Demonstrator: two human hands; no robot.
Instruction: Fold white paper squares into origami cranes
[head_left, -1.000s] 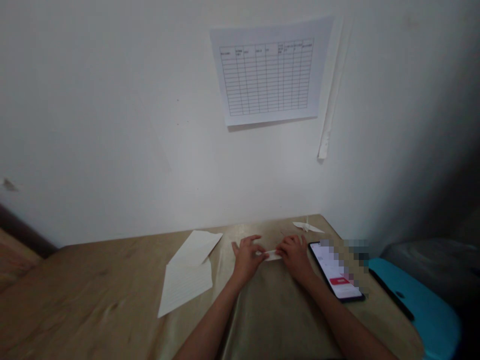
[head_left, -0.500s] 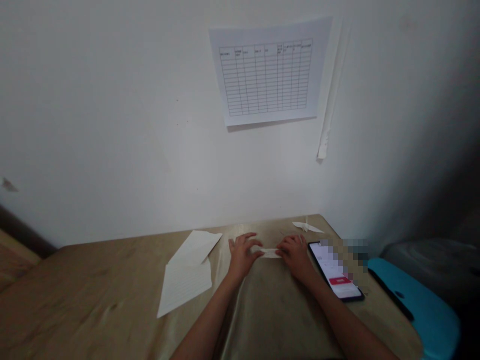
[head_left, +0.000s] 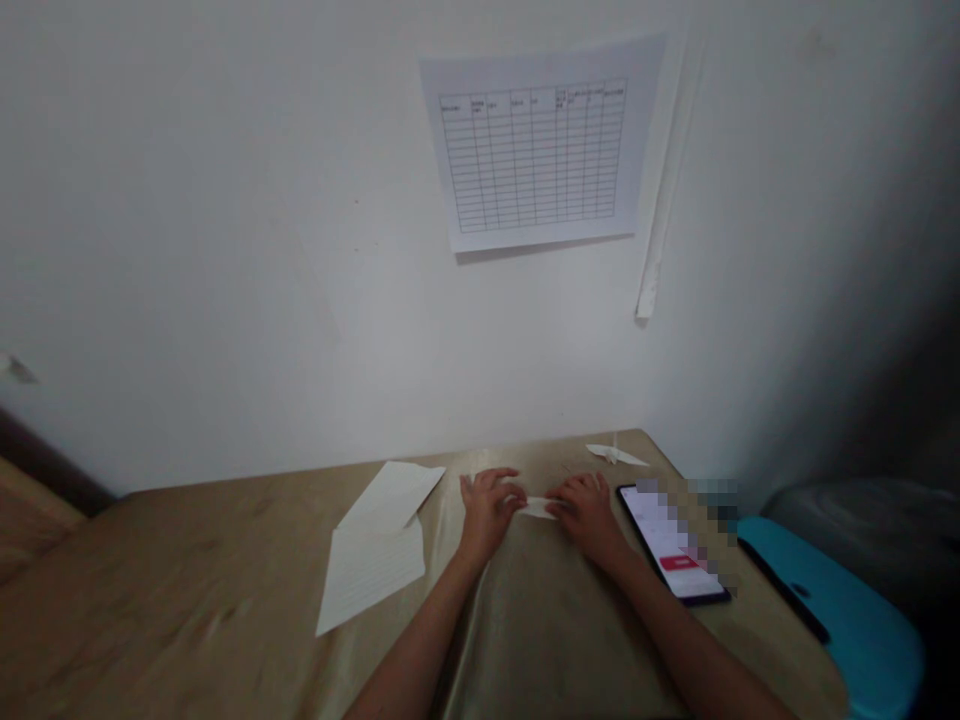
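A small strip of folded white paper (head_left: 538, 507) lies between my hands on the brown-covered table (head_left: 555, 610). My left hand (head_left: 489, 508) pinches its left end between thumb and fingers. At its right end, my right hand (head_left: 586, 508) grips it the same way, with the fingertips partly hiding the paper. Behind my right hand rests a folded paper bird (head_left: 615, 456) with thin, pointed ends. Left of my left hand, loose white paper sheets (head_left: 379, 570) overlap, and the nearer one shows faint ruled lines.
A phone (head_left: 671, 550) with a lit screen lies right of my right hand. Beyond the table's right edge is a turquoise seat-like object (head_left: 840, 610). A printed table sheet (head_left: 540, 150) and a paper strip (head_left: 664, 200) hang on the white wall (head_left: 225, 250).
Both hands have shifted slightly, and their fingers have closed in a little on the folded paper, which shows a bit less between them. The other things have stayed put.
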